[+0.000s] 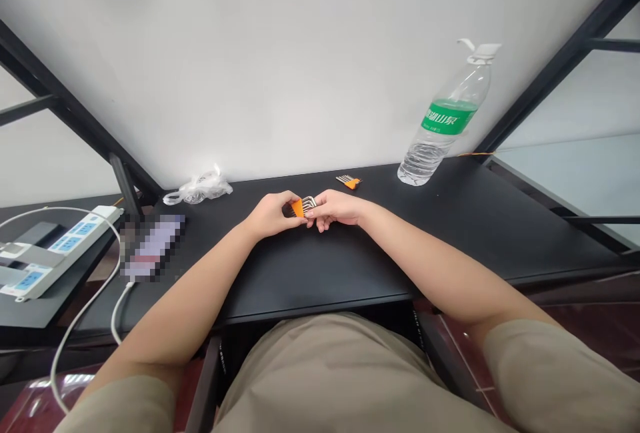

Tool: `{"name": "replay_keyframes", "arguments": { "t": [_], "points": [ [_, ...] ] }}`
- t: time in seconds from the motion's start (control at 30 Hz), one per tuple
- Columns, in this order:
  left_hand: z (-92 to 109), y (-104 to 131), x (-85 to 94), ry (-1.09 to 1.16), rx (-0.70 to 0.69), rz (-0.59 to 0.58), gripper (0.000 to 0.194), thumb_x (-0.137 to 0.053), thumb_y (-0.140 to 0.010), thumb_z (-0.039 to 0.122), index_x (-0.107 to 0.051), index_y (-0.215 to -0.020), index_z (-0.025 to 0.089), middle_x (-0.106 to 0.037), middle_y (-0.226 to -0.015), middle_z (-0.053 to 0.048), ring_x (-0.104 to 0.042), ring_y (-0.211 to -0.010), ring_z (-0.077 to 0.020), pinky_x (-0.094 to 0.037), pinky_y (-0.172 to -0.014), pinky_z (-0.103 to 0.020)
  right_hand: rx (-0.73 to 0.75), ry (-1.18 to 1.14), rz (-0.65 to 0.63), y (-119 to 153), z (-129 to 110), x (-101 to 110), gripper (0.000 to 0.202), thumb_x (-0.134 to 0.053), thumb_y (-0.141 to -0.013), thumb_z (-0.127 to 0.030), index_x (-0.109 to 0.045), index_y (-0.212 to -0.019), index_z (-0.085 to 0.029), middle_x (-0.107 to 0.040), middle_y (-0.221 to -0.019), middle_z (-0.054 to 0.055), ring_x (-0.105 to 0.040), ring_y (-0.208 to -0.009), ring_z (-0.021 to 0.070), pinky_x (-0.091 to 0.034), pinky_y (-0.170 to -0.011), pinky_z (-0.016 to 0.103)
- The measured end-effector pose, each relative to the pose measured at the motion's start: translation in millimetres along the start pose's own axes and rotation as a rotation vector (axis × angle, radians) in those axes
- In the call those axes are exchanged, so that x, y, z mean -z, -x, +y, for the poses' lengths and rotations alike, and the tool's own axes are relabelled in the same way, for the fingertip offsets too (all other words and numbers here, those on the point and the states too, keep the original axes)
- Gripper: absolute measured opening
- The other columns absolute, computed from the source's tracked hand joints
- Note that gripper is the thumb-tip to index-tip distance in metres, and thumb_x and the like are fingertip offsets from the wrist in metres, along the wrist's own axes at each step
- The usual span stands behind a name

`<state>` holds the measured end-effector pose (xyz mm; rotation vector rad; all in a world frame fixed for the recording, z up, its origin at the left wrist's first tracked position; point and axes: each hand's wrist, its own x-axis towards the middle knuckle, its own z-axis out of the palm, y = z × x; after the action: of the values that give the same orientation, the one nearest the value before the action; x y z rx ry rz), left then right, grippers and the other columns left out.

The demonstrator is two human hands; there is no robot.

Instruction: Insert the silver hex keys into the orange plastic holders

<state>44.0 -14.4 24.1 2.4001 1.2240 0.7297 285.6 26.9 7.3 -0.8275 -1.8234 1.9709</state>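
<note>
My left hand (pixel 274 215) is closed on the orange holder of a hex key set (pixel 299 207), above the middle of the black table. From the holder, bent metal keys point to the right. Around these bent ends, the thumb and fingers of my right hand (pixel 334 207) are closed. The two hands almost touch. Beyond my right hand, near the wall, a second hex key set (pixel 350 182) with an orange holder lies on the table.
Black table (pixel 320 279) against a white wall. A large water bottle (pixel 443 119) stands at the back right. Crumpled clear plastic (pixel 200 187) lies at the back left. A blurred phone (pixel 153 246) with a white cable and a power strip (pixel 63 253) are at the left.
</note>
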Motion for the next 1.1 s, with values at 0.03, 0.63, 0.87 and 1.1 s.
{"name": "replay_keyframes", "arguments": {
  "t": [0.03,0.63,0.87,1.1],
  "points": [
    [0.0,0.3,-0.4,-0.002,-0.002,-0.008,0.039,-0.076,-0.080,0.047,-0.070,-0.110,0.022,-0.076,-0.102,-0.003,-0.070,-0.089,-0.0213,-0.055,-0.081,-0.034,-0.009,0.014,-0.013,0.5,-0.5,-0.4,0.041,-0.089,-0.076,-0.047,-0.079,-0.095,-0.012,-0.079,-0.098,0.015,-0.074,-0.066,0.0162,-0.058,-0.056,0.022],
    [3.5,-1.3,-1.5,-0.003,-0.057,0.010,0.045,-0.075,-0.083,0.050,-0.070,-0.116,0.020,-0.076,-0.106,-0.004,-0.070,-0.089,-0.0201,-0.055,-0.084,-0.032,0.013,-0.077,-0.032,-1.3,5.2,3.9,0.042,-0.087,-0.078,-0.050,-0.077,-0.092,-0.012,-0.078,-0.085,0.011,-0.073,-0.064,0.0158,-0.060,-0.057,0.023],
    [4.7,-1.4,-1.6,-0.048,-0.069,-0.012,0.036,-0.074,-0.083,0.046,-0.070,-0.110,0.023,-0.076,-0.102,-0.002,-0.069,-0.087,-0.0194,-0.052,-0.080,-0.030,0.002,0.005,-0.009,-1.8,4.4,0.3,0.038,-0.093,-0.071,-0.044,-0.078,-0.086,-0.013,-0.077,-0.080,0.010,-0.072,-0.062,0.0155,-0.059,-0.055,0.022],
    [10.7,-2.6,7.2,-0.020,-0.088,-0.023,0.021,-0.071,-0.085,0.041,-0.069,-0.093,0.022,-0.070,-0.082,0.002,-0.061,-0.073,-0.0154,-0.047,-0.071,-0.027,0.025,-0.057,0.097,-8.1,8.9,-0.7,0.037,-0.093,-0.071,-0.042,-0.076,-0.085,-0.012,-0.072,-0.069,0.007,-0.065,-0.054,0.0123,-0.053,-0.048,0.020]
  ]
}}
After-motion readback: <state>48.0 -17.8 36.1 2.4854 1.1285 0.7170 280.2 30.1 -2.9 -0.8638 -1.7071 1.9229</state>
